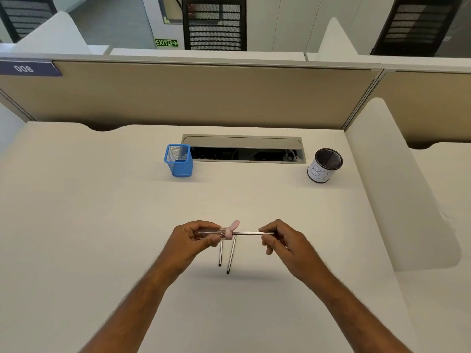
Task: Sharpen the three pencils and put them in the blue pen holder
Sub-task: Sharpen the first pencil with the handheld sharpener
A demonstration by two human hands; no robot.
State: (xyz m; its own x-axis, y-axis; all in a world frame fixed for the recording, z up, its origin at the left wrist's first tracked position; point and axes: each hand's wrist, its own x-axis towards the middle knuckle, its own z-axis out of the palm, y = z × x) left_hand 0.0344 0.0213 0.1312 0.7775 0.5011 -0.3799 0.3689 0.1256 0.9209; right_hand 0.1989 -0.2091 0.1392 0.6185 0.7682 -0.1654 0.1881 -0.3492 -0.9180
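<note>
Both hands are held just above the worktop (pixel 102 225), near its front edge. A clear tube-shaped sharpener (pixel 214 233) with a pink cap is gripped by the curled fingers of the left hand (pixel 190 242). One pencil (pixel 251 233) is pinched near its far end between the thumb and fingers of the right hand (pixel 283 240); it is held level, with its other end inserted into the pink end of the sharpener. Two more pencils (pixel 226 253) are laid on the worktop just below the hands, side by side and slightly apart, pointing toward the person. The blue pen holder (pixel 179 160) is stood upright well beyond the hands, beside an open cable tray (pixel 242 149). A round black mesh holder (pixel 325 165) with a white paper label is stood at the far right.
</note>
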